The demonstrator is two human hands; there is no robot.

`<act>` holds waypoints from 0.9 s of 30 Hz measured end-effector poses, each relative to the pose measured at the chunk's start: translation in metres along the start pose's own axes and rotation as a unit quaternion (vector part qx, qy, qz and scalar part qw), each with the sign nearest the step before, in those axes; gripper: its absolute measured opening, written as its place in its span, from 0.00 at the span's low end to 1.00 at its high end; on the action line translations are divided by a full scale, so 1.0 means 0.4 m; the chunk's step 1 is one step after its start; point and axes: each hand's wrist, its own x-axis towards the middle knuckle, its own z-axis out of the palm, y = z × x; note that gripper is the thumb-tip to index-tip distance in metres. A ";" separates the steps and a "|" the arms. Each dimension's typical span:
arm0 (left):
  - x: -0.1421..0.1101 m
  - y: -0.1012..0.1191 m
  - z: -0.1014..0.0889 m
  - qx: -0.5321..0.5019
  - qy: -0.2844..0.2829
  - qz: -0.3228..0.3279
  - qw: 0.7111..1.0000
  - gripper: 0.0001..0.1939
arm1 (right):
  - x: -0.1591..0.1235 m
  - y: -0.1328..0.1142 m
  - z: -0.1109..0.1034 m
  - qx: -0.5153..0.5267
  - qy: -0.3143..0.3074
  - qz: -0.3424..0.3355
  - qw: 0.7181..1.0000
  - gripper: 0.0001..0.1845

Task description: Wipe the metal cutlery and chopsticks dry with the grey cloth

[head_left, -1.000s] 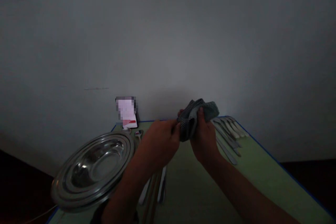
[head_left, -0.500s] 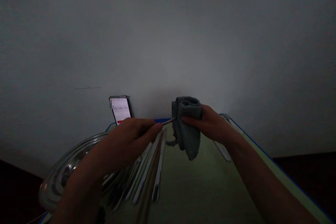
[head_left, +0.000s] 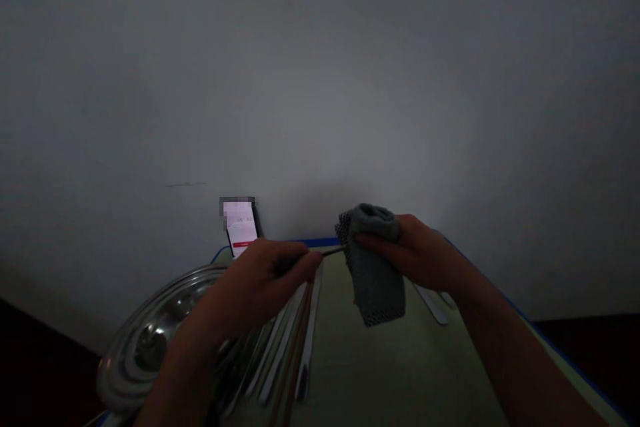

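My left hand (head_left: 280,273) is closed, pinching a thin rod-like utensil (head_left: 333,251) between thumb and fingers. The far end of that utensil goes into a folded grey cloth (head_left: 377,287) with a dark checked edge, so its kind is hidden. My right hand (head_left: 420,250) grips the cloth, its thumb lying across the front. Both hands are raised over the table. Below my left hand lie several metal utensils (head_left: 283,350) with long flat handles and a pair of brown chopsticks (head_left: 293,360).
A shiny round metal bowl or lid (head_left: 135,340) sits at the left, partly behind my left arm. A phone (head_left: 241,223) showing a timer leans on the wall (head_left: 320,80). Flat metal utensils (head_left: 434,307) lie at the right on the pale green, blue-edged table (head_left: 370,373).
The whole view has shifted slightly, with the scene lower and further right. The cloth now hangs more spread below my right hand. Both hands keep hold of what they had.
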 end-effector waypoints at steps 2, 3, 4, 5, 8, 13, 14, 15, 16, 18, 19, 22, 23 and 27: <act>-0.010 -0.012 -0.013 -0.019 0.002 0.000 1.000 0.18 | -0.002 0.003 -0.004 -0.004 0.009 0.011 1.000 0.16; -0.017 -0.018 -0.022 -0.032 0.003 0.000 0.999 0.17 | -0.003 0.005 -0.006 -0.008 0.017 0.020 1.000 0.16; -0.023 -0.025 -0.030 -0.043 0.005 -0.002 0.999 0.16 | -0.003 0.007 -0.009 -0.013 0.026 0.028 0.999 0.16; -0.029 -0.031 -0.038 -0.055 0.007 -0.003 0.998 0.16 | -0.004 0.008 -0.012 -0.017 0.036 0.037 0.999 0.16; -0.042 -0.044 -0.055 -0.074 0.002 -0.002 0.997 0.14 | -0.005 0.009 -0.019 -0.012 0.046 0.061 0.997 0.17; -0.043 -0.050 -0.056 -0.085 -0.030 0.010 0.996 0.13 | -0.004 0.017 -0.020 0.005 0.040 0.076 0.996 0.16; -0.044 -0.050 -0.055 -0.099 -0.044 0.012 0.994 0.12 | -0.004 0.020 -0.019 0.021 0.035 0.082 0.996 0.16; -0.046 -0.049 -0.053 -0.114 -0.060 0.013 0.992 0.12 | -0.003 0.024 -0.018 0.040 0.029 0.090 0.995 0.16; -0.048 -0.048 -0.053 -0.126 -0.075 0.013 0.989 0.12 | -0.003 0.028 -0.017 0.060 0.023 0.099 0.993 0.16; -0.053 -0.046 -0.052 -0.130 -0.102 0.008 0.986 0.11 | -0.004 0.034 -0.016 0.091 0.008 0.112 0.989 0.16; -0.055 -0.045 -0.053 -0.127 -0.110 0.006 0.986 0.11 | -0.005 0.036 -0.016 0.101 0.000 0.117 0.988 0.16; -0.055 -0.048 -0.053 -0.124 -0.112 0.007 0.986 0.10 | -0.007 0.031 -0.022 0.109 -0.014 0.127 0.986 0.15; -0.053 -0.050 -0.052 -0.125 -0.106 0.010 0.986 0.10 | -0.007 0.027 -0.024 0.103 -0.012 0.132 0.986 0.15; -0.036 -0.047 -0.041 -0.095 -0.034 0.015 0.995 0.12 | -0.005 0.010 -0.025 0.054 0.032 0.148 0.987 0.19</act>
